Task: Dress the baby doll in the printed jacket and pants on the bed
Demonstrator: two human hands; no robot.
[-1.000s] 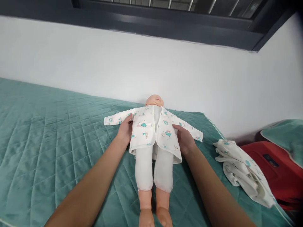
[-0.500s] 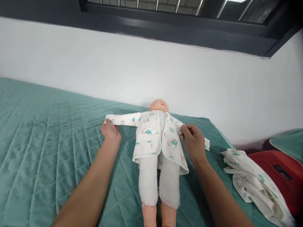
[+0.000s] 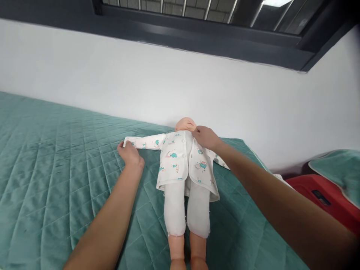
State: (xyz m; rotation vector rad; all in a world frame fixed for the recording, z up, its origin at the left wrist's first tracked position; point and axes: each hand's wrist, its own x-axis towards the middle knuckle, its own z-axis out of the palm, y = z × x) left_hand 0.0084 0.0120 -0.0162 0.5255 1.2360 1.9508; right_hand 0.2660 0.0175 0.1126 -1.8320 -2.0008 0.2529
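A baby doll (image 3: 185, 124) lies on its back on a green quilted cover, its head toward the wall. It wears a white printed jacket (image 3: 173, 159), open down the front, over a white cloth body and legs. The sleeve on the left side stretches out sideways, and my left hand (image 3: 129, 153) pinches its cuff. My right hand (image 3: 206, 137) has its fingers closed at the jacket's collar, beside the doll's chin. The sleeve on the right side is partly hidden behind my right forearm.
The green quilted cover (image 3: 70, 157) meets a white wall (image 3: 112, 75) beneath a dark window frame (image 3: 168, 32). At the right lie a red case (image 3: 317, 191) and a green cloth (image 3: 337, 168). White fabric shows slightly behind my right arm.
My right hand has moved from the right-side sleeve up and left to the collar near the doll's chin. My left hand still holds the cuff. The view has shifted slightly.
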